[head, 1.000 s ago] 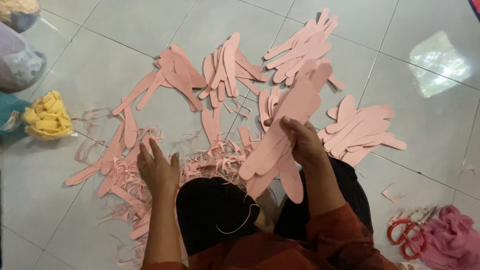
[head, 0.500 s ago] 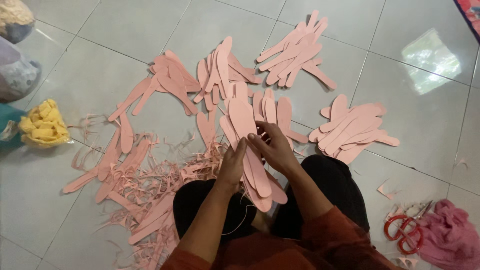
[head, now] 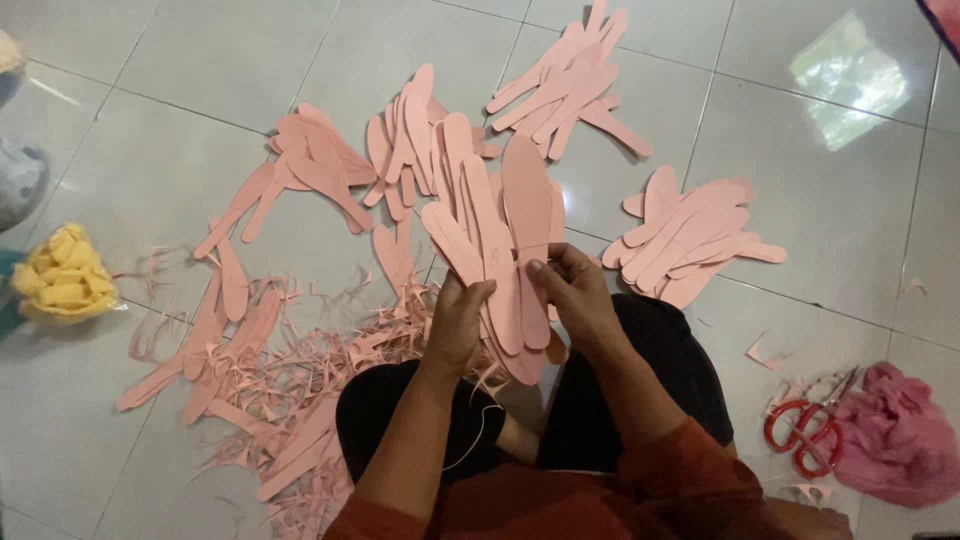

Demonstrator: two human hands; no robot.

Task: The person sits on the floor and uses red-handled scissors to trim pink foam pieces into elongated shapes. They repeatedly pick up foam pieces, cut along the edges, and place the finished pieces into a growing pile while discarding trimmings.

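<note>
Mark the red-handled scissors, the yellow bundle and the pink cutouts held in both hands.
scissors [head: 800,432]: head view, on the red handle loops.
yellow bundle [head: 62,276]: head view, its middle.
pink cutouts [head: 527,215]: head view, widest piece's upper half.

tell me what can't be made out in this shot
Head view only:
- Lower ends of the fanned pink cutouts: hidden behind the left hand and right hand.
- How many cutouts are in the fan: they overlap, so no count.
- Grey object at the left edge: cut off, kind unclear.
- Floor under the person: hidden by the black-clad legs.
- Red-handled scissors: blades too small to tell whether open.
</note>
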